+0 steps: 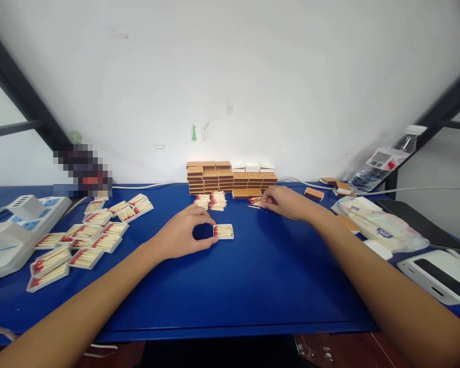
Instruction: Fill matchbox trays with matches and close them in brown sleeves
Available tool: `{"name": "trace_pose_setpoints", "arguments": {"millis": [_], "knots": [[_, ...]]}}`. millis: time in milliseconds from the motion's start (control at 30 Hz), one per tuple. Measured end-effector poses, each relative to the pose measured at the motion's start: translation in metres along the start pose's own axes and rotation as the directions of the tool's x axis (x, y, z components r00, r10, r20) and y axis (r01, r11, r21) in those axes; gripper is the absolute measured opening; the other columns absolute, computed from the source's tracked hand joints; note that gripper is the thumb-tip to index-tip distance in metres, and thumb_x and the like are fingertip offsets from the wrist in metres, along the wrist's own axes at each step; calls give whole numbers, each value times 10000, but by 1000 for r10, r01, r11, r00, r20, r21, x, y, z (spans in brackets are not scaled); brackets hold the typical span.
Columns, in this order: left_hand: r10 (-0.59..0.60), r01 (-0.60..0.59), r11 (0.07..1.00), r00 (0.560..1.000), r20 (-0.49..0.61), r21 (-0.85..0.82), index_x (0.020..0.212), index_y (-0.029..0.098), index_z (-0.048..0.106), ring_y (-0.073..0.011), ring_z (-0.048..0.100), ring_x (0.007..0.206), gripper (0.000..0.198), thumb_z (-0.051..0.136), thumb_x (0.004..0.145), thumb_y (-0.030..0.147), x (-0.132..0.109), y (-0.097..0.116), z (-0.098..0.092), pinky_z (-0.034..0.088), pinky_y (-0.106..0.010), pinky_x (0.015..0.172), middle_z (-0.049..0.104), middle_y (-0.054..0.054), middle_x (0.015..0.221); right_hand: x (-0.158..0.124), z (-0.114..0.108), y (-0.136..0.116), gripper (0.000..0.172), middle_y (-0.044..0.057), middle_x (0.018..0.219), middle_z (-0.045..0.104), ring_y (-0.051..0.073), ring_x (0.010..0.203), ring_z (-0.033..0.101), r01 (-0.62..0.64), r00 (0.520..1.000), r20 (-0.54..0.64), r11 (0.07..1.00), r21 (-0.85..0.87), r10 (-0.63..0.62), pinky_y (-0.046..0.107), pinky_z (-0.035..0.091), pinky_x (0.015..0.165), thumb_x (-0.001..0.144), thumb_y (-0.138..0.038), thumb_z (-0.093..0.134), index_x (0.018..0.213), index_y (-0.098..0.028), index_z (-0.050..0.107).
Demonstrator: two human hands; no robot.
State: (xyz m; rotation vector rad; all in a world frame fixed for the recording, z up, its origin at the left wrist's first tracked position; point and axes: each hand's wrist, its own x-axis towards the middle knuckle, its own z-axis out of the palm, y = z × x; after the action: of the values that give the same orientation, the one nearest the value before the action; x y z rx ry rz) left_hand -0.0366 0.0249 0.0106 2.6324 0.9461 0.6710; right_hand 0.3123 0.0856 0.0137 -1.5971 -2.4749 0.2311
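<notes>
A small white matchbox tray lies on the blue table, holding red-tipped matches. The thumb and a fingertip of my left hand grip its left end. Farther back, my right hand has its fingers pinched together at a small heap of matches; its fingertips partly cover the heap, and what they hold is hard to make out. Two larger piles of loose matches lie behind my left hand. Behind them rises a stacked block of brown matchboxes, with several white trays on top at the right.
Several filled match trays spread across the left, beside a white power strip. Toward the right are loose matchboxes, a tissue pack, a tilted plastic bottle, a dark phone-like slab and a white device.
</notes>
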Motion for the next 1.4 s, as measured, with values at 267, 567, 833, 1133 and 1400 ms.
{"name": "trace_pose_setpoints", "arguments": {"millis": [267, 567, 833, 1133, 1400], "knots": [[8, -8, 1000, 1000, 2, 2, 1124, 250, 784, -254, 663, 1063, 284, 721, 929, 448, 0, 1, -1, 562, -421, 954, 742, -75, 1097, -4, -2, -4, 171, 96, 861, 726, 210, 736, 619, -1, 1000, 28, 999, 45, 0, 308, 406, 669, 932, -293, 557, 862, -179, 664], [5, -5, 1000, 1000, 10, -2, 1112, 257, 781, -252, 660, 1061, 272, 728, 927, 450, 1, 2, 1, 557, -404, 946, 745, -64, 1084, -2, 6, -26, 207, 88, 862, 728, 200, 734, 622, 45, 998, -39, 986, 160, -39, 310, 422, 679, 953, -350, 564, 879, -184, 664], [9, -10, 1000, 1000, 20, 23, 1114, 244, 771, -244, 660, 1058, 263, 725, 933, 431, 1, 2, -1, 542, -403, 957, 739, -61, 1107, 0, 12, -27, 256, 79, 856, 709, 199, 739, 608, 42, 997, -63, 983, 181, -31, 311, 416, 671, 949, -425, 601, 887, -187, 673], [24, -25, 999, 1000, 16, 36, 1113, 241, 769, -237, 658, 1054, 267, 717, 943, 440, -1, 0, -1, 537, -394, 964, 733, -58, 1104, 0, 10, -21, 202, 84, 873, 719, 199, 750, 617, 12, 998, -59, 992, 126, -5, 297, 414, 661, 929, -379, 638, 889, -184, 674], [25, -26, 998, 1000, 16, 62, 1103, 230, 767, -232, 668, 1042, 258, 724, 943, 427, 1, -1, -1, 524, -410, 1002, 738, -58, 1100, 0, 14, -25, 181, 84, 871, 707, 210, 765, 614, 63, 996, -65, 994, 90, -57, 313, 414, 695, 960, -322, 580, 879, -192, 678]]}}
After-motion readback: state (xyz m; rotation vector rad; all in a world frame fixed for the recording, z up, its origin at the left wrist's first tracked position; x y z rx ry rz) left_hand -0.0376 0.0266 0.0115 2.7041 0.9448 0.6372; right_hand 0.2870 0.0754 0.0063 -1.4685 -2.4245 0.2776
